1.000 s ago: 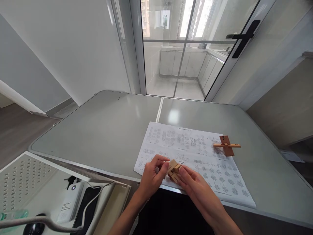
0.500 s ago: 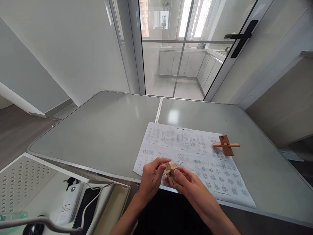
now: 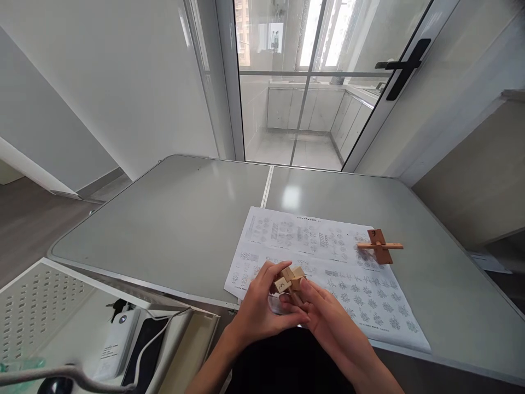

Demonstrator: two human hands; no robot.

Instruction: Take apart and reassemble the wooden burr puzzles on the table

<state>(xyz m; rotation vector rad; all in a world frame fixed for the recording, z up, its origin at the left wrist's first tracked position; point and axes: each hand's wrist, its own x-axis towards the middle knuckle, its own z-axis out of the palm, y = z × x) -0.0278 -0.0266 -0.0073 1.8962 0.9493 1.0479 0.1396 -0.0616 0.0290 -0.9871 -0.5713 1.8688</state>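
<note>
Over the printed sheet's near edge, right hand: clamped on the wooden block assembly, thumb on its near right face, fingers partly hidden beneath.
Left hand: thumb and fingers apart in a C shape around the assembly's left side. Index reaches along the top left, thumb runs low to the right hand's fingers. Can't tell if it bears any load.
Block assembly: between both hands, near the table's front edge. Pale blocks, tilted; one end face carries a dark mark. Underside mostly covered.
Dark cloth: just below the hands, at the person's lap.
Printed sheet: under the hands, flat on the table, rows of small diagrams, print too fine to read.
Cross-shaped wooden piece: reddish-brown plate with a stick through it, straddling the sheet's right edge, well apart from the hands.
Table: grey top, pale seam across it.
Perforated white bin: left of the lap. White device, black slab beside it, grey cable crossing.
Glass door: beyond the far edge, black handle on the right.
</note>
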